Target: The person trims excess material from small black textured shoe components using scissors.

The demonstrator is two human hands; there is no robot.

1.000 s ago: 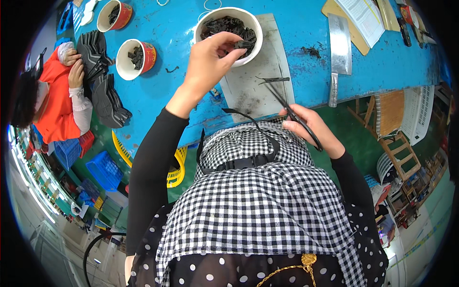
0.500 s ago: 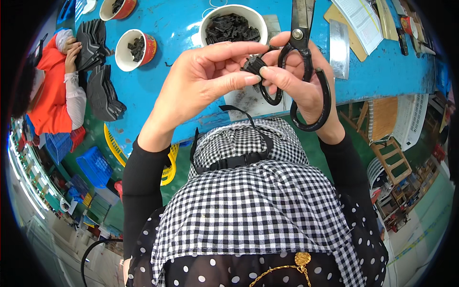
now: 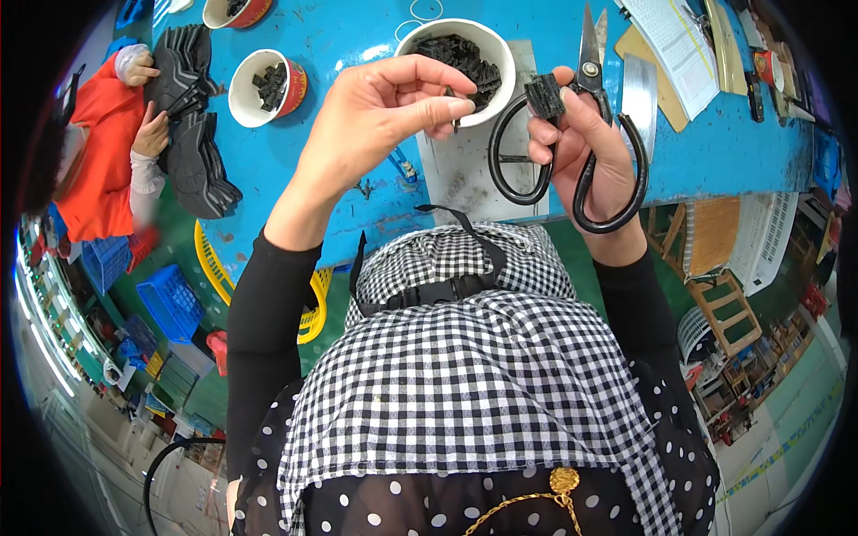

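Note:
Between the thumb and forefinger of my left hand (image 3: 384, 112) is pinched a small black strip (image 3: 454, 109), just in front of a white bowl (image 3: 413, 45) filled with small black pieces. My right hand (image 3: 594, 161) carries black-handled scissors (image 3: 588, 70), blades pointing away from me and parted. The same hand's thumb and fingers grip a small bundle of black strips (image 3: 544, 96). What exactly the strips are, I cannot tell. Under the hands lies a stained pale board (image 3: 460, 183) on the blue table (image 3: 357, 223).
Two red-and-white paper bowls (image 3: 293, 87) with black bits stand to the left. Further left, a co-worker in orange (image 3: 107, 192) handles stacked dark grey shaped pieces (image 3: 198, 170). A metal plate (image 3: 638, 98) and papers (image 3: 675, 54) lie at right. A yellow basket (image 3: 310, 323) is below the table edge.
My hands have moved apart. The left has drawn away from the bundle with one strip; the right has shifted rightward with bundle and scissors. The co-worker's hands have moved over the grey pieces.

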